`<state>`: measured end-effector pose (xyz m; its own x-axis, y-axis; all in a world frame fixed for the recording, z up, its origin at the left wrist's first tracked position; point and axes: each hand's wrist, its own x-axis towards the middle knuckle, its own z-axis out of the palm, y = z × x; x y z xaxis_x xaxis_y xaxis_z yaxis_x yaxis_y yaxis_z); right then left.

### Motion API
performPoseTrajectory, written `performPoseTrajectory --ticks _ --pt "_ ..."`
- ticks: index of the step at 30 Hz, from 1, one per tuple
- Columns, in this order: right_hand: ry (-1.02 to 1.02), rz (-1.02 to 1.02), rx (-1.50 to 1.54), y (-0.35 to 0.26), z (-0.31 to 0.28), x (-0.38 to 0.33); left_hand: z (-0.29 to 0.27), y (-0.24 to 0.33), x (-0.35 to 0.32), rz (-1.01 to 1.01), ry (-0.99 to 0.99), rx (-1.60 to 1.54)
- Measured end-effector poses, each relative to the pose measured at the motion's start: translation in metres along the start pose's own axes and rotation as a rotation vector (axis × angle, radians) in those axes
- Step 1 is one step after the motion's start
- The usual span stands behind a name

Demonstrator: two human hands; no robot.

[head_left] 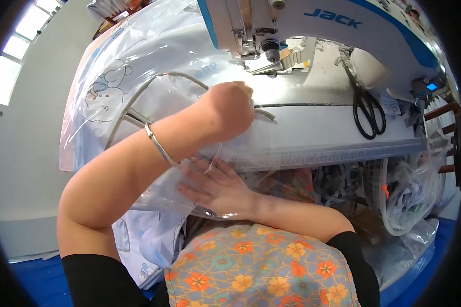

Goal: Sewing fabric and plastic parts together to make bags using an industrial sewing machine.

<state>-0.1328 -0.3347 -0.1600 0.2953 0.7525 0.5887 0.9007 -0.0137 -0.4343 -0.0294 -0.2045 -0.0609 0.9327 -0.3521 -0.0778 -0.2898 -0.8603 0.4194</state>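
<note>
Floral apron point(261, 261) nearest. Clear plastic sheet point(161, 197) overhangs front edge of sewing table point(312, 120); right hand point(221, 193) spread against it, left hand point(231, 110) curled, pinch hidden, cannot tell. Likely aligning; next calls for steady feeding.

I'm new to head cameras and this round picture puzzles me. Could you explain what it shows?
This one picture comes from a wide fisheye camera on a person's head, looking down; the lens bends straight edges. The two bare hands are the wearer's own. At the top is a sewing machine. On the table lie clear plastic, pale cartoon-printed material, a curved grey strip and, at right, black-handled scissors. The left hand is curled in front of the machine; its fingertips are hidden, so I can't tell what it grips. The right hand, nearer the body, is spread against the plastic.
</note>
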Motion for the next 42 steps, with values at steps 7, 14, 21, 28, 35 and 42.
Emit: performPoseTrajectory --ticks 7,14,21,28,35,42 --pt "0.009 0.378 0.554 -0.003 -0.078 0.018 0.038 -0.014 -0.046 0.145 0.212 0.274" --pt "-0.093 0.650 0.747 -0.002 -0.107 -0.004 0.035 -0.032 -0.056 0.263 0.134 0.271" --pt "-0.026 0.381 0.604 -0.007 -0.065 -0.015 0.016 -0.031 -0.044 0.471 0.109 0.252" --pt "0.005 0.387 0.673 -0.003 -0.057 -0.002 0.010 -0.048 -0.040 0.554 0.085 0.317" --pt "0.005 0.399 0.678 0.017 -0.052 0.008 0.000 -0.067 -0.020 0.593 0.079 0.379" --pt "0.017 0.367 0.543 0.038 -0.061 0.025 -0.008 -0.096 0.006 0.683 0.137 0.458"
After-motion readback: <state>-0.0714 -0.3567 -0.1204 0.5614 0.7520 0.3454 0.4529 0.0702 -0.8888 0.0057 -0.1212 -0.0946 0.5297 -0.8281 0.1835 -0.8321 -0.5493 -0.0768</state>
